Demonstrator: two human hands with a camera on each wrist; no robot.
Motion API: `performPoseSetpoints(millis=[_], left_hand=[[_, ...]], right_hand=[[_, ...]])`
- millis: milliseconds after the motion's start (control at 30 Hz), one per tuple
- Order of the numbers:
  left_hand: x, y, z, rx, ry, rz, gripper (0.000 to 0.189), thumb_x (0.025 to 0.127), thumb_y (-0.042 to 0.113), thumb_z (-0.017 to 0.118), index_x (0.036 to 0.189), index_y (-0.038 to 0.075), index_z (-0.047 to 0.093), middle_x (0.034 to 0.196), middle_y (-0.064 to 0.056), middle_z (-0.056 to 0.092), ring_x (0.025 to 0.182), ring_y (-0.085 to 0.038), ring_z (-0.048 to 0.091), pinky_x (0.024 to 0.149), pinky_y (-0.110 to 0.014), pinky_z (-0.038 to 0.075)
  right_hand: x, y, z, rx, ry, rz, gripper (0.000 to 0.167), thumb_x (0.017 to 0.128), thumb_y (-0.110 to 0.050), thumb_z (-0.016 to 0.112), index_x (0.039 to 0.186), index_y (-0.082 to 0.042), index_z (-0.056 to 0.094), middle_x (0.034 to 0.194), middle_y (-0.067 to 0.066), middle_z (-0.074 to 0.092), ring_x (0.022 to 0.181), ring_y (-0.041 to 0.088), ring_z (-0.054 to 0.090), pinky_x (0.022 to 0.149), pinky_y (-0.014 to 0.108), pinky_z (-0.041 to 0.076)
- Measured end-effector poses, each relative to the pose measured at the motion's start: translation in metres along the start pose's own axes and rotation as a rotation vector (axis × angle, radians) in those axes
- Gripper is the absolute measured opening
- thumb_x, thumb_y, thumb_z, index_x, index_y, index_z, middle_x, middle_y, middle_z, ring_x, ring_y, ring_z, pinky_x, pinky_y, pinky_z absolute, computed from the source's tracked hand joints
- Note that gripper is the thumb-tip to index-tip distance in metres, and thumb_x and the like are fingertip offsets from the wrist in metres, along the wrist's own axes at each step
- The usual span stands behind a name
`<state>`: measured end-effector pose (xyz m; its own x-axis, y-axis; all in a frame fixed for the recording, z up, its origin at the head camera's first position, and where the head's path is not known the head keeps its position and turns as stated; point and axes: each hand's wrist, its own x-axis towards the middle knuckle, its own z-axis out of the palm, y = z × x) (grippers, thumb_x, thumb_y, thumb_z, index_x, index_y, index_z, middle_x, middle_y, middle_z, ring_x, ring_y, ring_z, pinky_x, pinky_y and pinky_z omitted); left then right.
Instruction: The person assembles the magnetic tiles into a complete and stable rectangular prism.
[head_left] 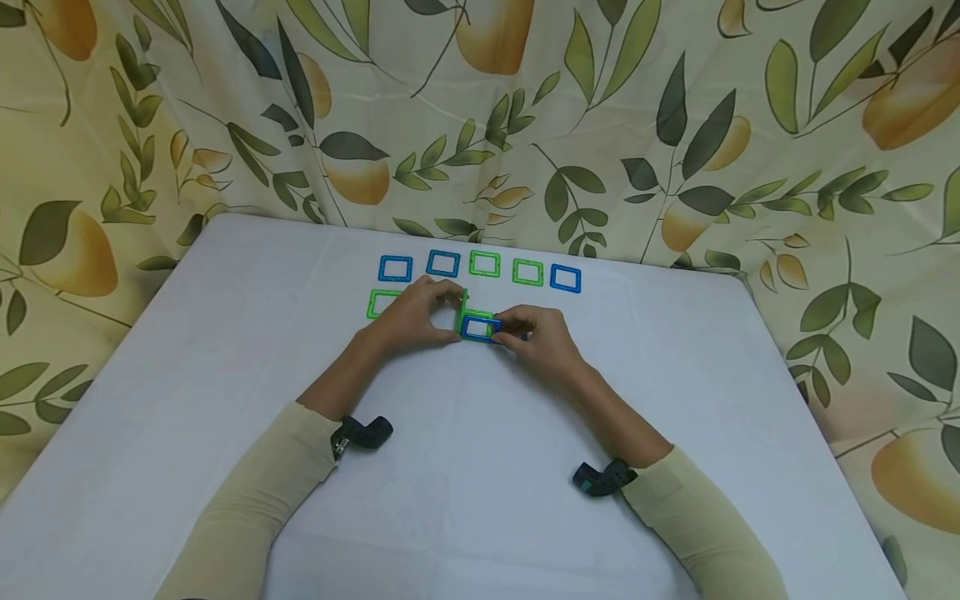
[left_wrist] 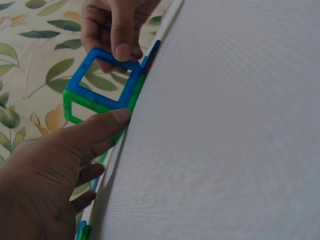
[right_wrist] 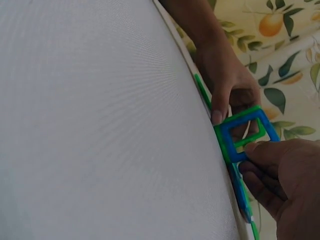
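Observation:
My right hand point(head_left: 546, 340) pinches a blue square frame tile point(head_left: 477, 338) between thumb and fingers. It stands upright at the near side of a small build of magnetic-looking frame tiles. My left hand point(head_left: 411, 315) grips an upright green frame tile point(head_left: 462, 310) on the build's left side, its thumb low at the corner where green meets blue. In the left wrist view the blue tile point(left_wrist: 80, 71) joins the green tile point(left_wrist: 65, 106) at an angle. A further green tile point(right_wrist: 261, 126) shows behind the blue one point(right_wrist: 272, 131) in the right wrist view.
Along the back of the white table point(head_left: 465, 467) lie several flat frame tiles, among them a blue one point(head_left: 395, 279), a green one point(head_left: 484, 276) and another blue one point(head_left: 566, 289). One green tile point(head_left: 371, 304) lies partly behind my left hand. A patterned curtain point(head_left: 450, 125) hangs behind.

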<state>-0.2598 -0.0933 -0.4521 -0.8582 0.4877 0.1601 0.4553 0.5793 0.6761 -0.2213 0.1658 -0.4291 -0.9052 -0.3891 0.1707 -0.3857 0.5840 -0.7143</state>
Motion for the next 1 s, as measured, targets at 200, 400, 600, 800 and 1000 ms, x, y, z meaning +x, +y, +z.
performPoseSetpoints(millis=[200, 400, 600, 800, 1000], left_hand=[[0.0, 0.0005, 0.0001, -0.004, 0.002, -0.003, 0.066, 0.079, 0.026, 0.095, 0.137, 0.013, 0.066, 0.12, 0.003, 0.07, 0.118, -0.018, 0.05, 0.104, -0.04, 0.044], [-0.0003, 0.0013, 0.0, -0.012, -0.001, -0.004, 0.065, 0.079, 0.025, 0.095, 0.137, 0.014, 0.066, 0.12, 0.003, 0.07, 0.118, -0.018, 0.051, 0.104, -0.04, 0.044], [-0.001, 0.0019, -0.001, -0.019, -0.005, -0.012, 0.066, 0.079, 0.025, 0.095, 0.137, 0.014, 0.066, 0.12, 0.003, 0.069, 0.119, -0.018, 0.051, 0.104, -0.041, 0.044], [-0.001, 0.0018, -0.0011, -0.018, -0.006, -0.011, 0.066, 0.079, 0.025, 0.095, 0.137, 0.014, 0.066, 0.12, 0.003, 0.069, 0.118, -0.018, 0.051, 0.104, -0.04, 0.045], [-0.0012, 0.0019, -0.0014, -0.018, -0.006, -0.009, 0.066, 0.08, 0.025, 0.095, 0.137, 0.014, 0.066, 0.122, 0.002, 0.069, 0.119, -0.019, 0.051, 0.104, -0.039, 0.045]], right_hand=[[-0.0001, 0.0005, 0.0, 0.004, 0.009, -0.013, 0.021, 0.092, -0.003, 0.082, 0.112, 0.0, 0.079, 0.105, 0.008, 0.079, 0.089, 0.019, 0.074, 0.079, 0.035, 0.059], [-0.0002, 0.001, -0.0001, 0.011, 0.007, -0.016, 0.021, 0.092, -0.002, 0.081, 0.113, 0.0, 0.078, 0.105, 0.008, 0.078, 0.09, 0.02, 0.074, 0.08, 0.036, 0.059], [-0.0005, -0.0002, 0.0004, 0.008, 0.0, -0.009, 0.022, 0.091, -0.002, 0.082, 0.113, 0.0, 0.078, 0.104, 0.009, 0.078, 0.088, 0.021, 0.074, 0.077, 0.033, 0.059], [-0.0007, -0.0004, 0.001, 0.002, -0.005, 0.014, 0.023, 0.09, -0.003, 0.083, 0.113, 0.0, 0.078, 0.102, 0.008, 0.078, 0.088, 0.021, 0.073, 0.077, 0.032, 0.058], [-0.0006, -0.0011, 0.0002, -0.004, -0.013, 0.012, 0.024, 0.091, -0.003, 0.083, 0.114, 0.0, 0.077, 0.102, 0.007, 0.078, 0.087, 0.021, 0.072, 0.078, 0.032, 0.057]])
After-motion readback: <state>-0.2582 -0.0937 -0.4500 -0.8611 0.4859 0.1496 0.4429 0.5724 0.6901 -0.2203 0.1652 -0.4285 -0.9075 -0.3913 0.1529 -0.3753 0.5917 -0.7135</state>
